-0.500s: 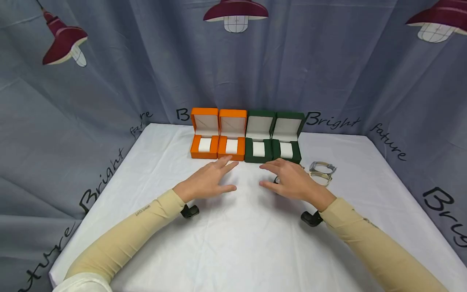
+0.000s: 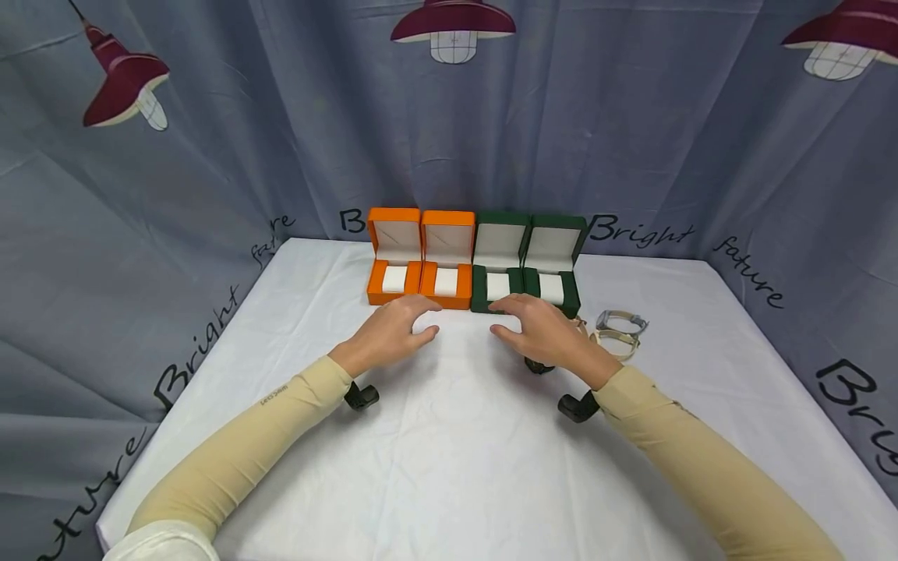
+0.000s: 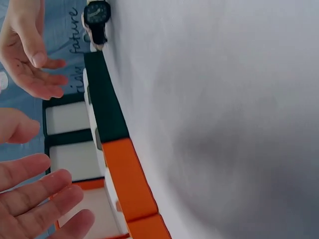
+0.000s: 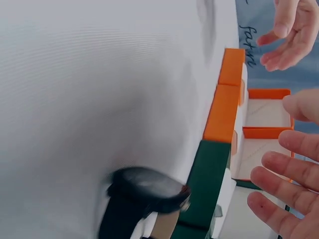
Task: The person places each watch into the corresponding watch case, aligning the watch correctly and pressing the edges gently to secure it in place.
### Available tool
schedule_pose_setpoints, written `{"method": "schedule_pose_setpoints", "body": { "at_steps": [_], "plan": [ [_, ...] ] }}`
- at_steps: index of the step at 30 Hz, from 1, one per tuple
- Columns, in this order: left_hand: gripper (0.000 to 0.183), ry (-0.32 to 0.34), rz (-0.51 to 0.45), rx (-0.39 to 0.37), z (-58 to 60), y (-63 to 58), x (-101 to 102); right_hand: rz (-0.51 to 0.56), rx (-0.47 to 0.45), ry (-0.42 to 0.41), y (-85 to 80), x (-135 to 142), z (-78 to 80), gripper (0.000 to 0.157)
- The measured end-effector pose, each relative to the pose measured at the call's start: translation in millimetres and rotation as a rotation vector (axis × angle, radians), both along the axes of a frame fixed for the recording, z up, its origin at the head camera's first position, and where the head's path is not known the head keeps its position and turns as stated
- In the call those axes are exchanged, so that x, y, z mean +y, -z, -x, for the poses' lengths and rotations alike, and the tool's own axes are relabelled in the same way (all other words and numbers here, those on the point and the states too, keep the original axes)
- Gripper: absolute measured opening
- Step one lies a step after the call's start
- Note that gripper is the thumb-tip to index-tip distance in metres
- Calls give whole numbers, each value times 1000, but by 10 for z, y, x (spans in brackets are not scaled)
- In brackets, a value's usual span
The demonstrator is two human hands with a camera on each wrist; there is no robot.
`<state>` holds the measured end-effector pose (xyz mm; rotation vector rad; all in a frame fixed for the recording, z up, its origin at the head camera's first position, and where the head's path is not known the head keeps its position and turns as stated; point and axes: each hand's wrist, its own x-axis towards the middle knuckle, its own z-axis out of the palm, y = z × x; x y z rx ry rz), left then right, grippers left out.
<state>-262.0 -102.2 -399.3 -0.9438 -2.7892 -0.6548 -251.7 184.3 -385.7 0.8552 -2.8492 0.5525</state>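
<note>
In the head view, the left hand (image 2: 386, 331) is above the white surface (image 2: 449, 467) in front of the left orange box (image 2: 384, 298) and right orange box (image 2: 447, 303), its thumb apart from its slightly bent fingers. The right hand (image 2: 543, 331) is in front of the left green box (image 2: 479, 292) and right green box (image 2: 574, 292), thumb and fingers also apart; the picture does not show whether they touch a box. All four boxes stand open in a row against the printed curtain (image 2: 316, 117), a white cushion in each. A grey watch (image 2: 634, 320) and a gold-toned watch (image 2: 633, 343) lie to the right; a dark watch (image 2: 539, 366) lies partly hidden beneath the right hand. In the left wrist view, the left fingers are spread beside the boxes. In the right wrist view, the right fingers are likewise spread, and the dark watch, blurred, appears near the green boxes.
</note>
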Motion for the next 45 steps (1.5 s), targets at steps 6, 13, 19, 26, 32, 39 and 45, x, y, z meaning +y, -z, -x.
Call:
{"method": "schedule_pose_setpoints", "body": {
  "at_steps": [6,13,19,26,32,39,45],
  "plan": [
    [33,-55,8,63,141,1,-118,-26,16,-11,-40,-199,161,40],
    [33,-103,-18,47,295,23,-246,-40,22,-44,-94,-480,321,41],
    [33,-155,-42,35,393,56,-331,-28,34,-80,-57,-667,464,38],
    [35,-198,-70,27,489,84,-424,-78,91,-107,4,-888,645,37],
    [37,-235,-69,8,598,125,-482,-116,98,-105,47,-1079,776,38],
    [36,-241,-78,3,742,167,-518,-207,70,-58,81,-1245,875,41],
    [39,-263,-59,-21,834,187,-541,-240,66,-32,96,-1343,921,38]
  ]
}}
